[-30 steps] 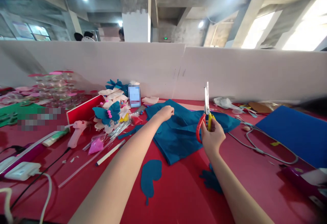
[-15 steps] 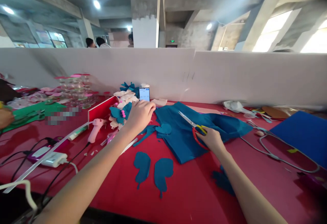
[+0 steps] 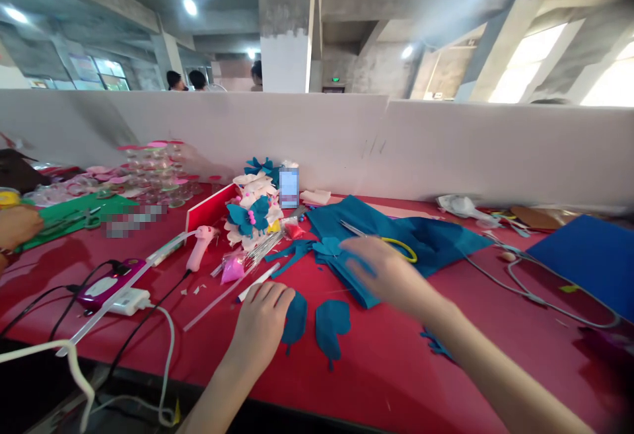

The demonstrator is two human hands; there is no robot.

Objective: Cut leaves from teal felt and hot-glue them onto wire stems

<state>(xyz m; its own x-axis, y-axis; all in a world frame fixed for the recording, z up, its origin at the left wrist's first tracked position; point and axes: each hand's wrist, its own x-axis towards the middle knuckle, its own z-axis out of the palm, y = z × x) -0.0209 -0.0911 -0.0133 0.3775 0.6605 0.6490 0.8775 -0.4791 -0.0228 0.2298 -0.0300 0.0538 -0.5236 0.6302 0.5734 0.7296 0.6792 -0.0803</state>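
Note:
My left hand (image 3: 265, 315) rests low over the red table, its bent fingers at the edge of a dark-blue cutout (image 3: 297, 318), part of which it covers. A matching blue cutout (image 3: 333, 325) lies flat just to the right. My right hand (image 3: 384, 269), smeared by motion, hovers over a large blue fabric sheet (image 3: 351, 213). Behind it, scissors (image 3: 399, 248) with a yellow handle loop lie on that sheet, partly hidden by the hand. Left of my right fingers is a small rounded blue piece (image 3: 327, 247) on the sheet.
A pink glue gun (image 3: 199, 249), a purple power strip (image 3: 106, 283) and cords occupy the left side. Blue and white fabric flowers (image 3: 250, 216) stand by a phone (image 3: 289, 188). A blue board (image 3: 589, 259) lies right. Another person's hand (image 3: 22, 226) shows far left.
My right hand has let go of the scissors, leaving them on the sheet, and moved left. My left hand has come down from near the phone to the left cutout.

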